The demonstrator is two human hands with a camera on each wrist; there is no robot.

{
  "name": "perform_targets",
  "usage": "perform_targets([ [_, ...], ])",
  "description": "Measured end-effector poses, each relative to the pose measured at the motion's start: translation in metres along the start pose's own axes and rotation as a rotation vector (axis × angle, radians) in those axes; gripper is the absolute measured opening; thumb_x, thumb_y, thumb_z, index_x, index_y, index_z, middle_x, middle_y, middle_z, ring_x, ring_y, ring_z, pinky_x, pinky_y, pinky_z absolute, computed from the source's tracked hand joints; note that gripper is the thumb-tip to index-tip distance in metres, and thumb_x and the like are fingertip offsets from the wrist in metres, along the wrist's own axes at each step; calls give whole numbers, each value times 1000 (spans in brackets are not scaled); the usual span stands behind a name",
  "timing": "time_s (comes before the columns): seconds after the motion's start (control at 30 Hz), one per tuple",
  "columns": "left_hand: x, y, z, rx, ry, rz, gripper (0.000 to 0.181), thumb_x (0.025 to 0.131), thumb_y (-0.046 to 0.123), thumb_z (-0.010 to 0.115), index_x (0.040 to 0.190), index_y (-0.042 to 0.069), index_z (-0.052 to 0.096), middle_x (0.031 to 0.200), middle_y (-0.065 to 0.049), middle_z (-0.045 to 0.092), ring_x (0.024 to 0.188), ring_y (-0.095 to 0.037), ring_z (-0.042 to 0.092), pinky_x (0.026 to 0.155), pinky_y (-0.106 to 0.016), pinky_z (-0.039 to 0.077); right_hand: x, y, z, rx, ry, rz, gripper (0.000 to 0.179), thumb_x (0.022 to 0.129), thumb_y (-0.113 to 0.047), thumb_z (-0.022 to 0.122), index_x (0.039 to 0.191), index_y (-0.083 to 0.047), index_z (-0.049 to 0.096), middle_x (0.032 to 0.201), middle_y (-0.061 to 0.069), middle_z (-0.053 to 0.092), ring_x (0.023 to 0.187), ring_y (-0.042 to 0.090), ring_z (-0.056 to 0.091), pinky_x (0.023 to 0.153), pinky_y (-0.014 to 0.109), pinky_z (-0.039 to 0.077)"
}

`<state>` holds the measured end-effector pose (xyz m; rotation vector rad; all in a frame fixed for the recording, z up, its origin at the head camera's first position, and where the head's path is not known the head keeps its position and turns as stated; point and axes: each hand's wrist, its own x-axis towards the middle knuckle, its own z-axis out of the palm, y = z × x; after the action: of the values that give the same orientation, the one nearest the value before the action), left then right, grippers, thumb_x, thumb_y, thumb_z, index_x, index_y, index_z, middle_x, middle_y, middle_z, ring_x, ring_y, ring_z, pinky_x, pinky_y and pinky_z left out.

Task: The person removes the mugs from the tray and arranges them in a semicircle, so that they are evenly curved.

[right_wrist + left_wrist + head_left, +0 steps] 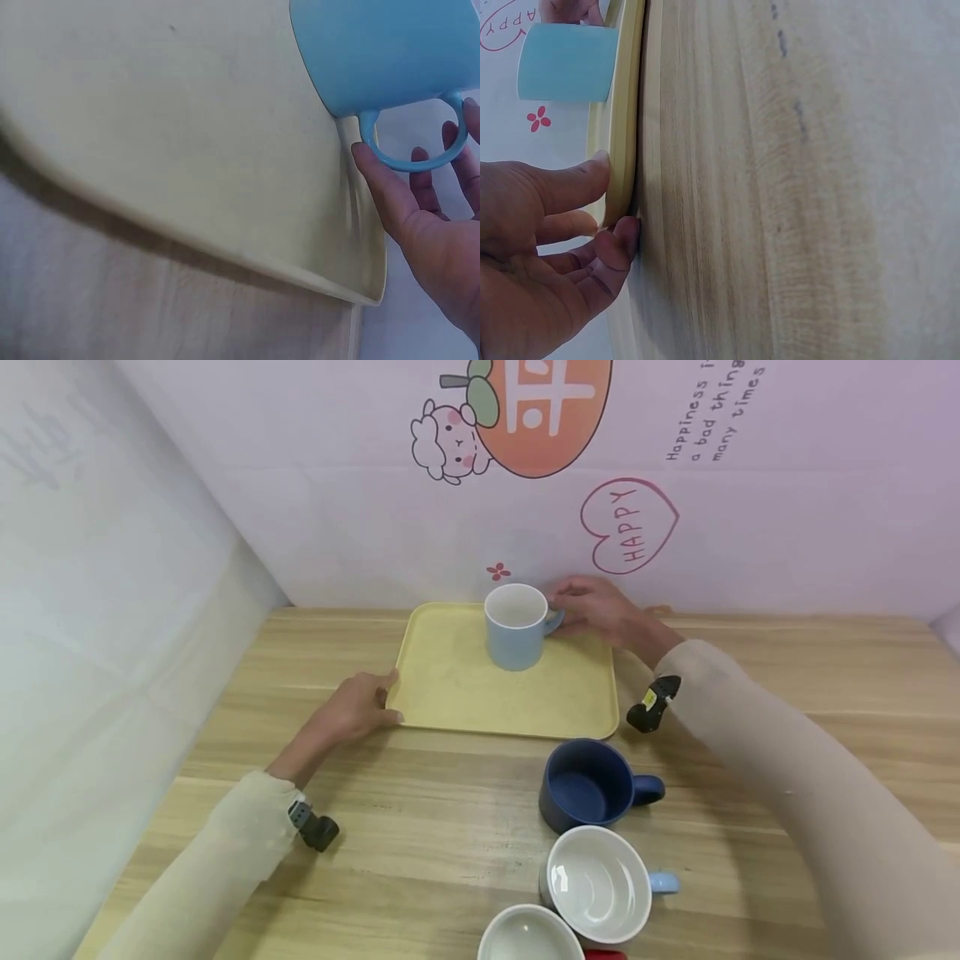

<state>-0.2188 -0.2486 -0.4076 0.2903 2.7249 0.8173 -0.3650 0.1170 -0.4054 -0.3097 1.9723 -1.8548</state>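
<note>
A light blue mug [516, 645] with a white inside stands upright on a yellow tray [450, 681], near the tray's far edge. My right hand [596, 612] is at the mug's handle, on its right side. In the right wrist view the thumb touches the handle [409, 163] near its base, and the other fingers [424, 187] spread loosely around and behind it. At the tray's left end, my left hand [356, 706] holds the rim, its thumb [577, 184] over the edge and curled fingers against the outside.
A dark blue mug [585, 789] stands just in front of the tray's right part. Nearer are a white-lined mug with a light blue handle [598, 885] and another white-lined mug [531, 935], cut off by the frame. A printed white cloth [360, 535] hangs behind the wooden table [420, 827].
</note>
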Motion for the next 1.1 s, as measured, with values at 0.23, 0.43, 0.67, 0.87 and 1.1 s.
perform_targets([
  [0.23,0,-1,0,-14,3,-9,72,88,5,75,145,-14,36,71,-5,51,59,-15,38,57,-30,37,-12,2,4,-29,-6,-3,11,101,-6,58,104,4,61,111,19,56,99,35,65,90,51,51],
  [0.43,0,-1,1,2,0,-17,72,88,6,75,145,-13,36,90,-16,67,68,-19,50,64,-32,43,-23,6,6,-72,-8,-41,14,101,-7,58,106,6,62,111,25,56,98,37,66,88,48,52],
  [0.67,-1,3,0,-1,2,-3,70,89,6,74,145,-14,36,97,-19,68,70,-21,52,66,-32,44,-35,3,4,-48,-2,-59,10,100,-5,59,104,4,63,107,20,57,91,31,69,87,47,53],
  [0.87,0,4,-1,6,4,4,71,88,6,74,145,-14,36,85,-13,63,65,-19,47,63,-32,42,-47,-8,4,-29,2,-72,7,99,-5,61,100,1,65,101,10,61,90,28,69,86,47,53],
  [1.1,-2,4,0,13,2,2,71,88,6,75,144,-15,37,92,-18,67,67,-20,51,64,-33,45,-60,-15,4,-35,10,-108,7,100,-2,59,99,2,64,104,17,60,90,31,68,84,47,54],
])
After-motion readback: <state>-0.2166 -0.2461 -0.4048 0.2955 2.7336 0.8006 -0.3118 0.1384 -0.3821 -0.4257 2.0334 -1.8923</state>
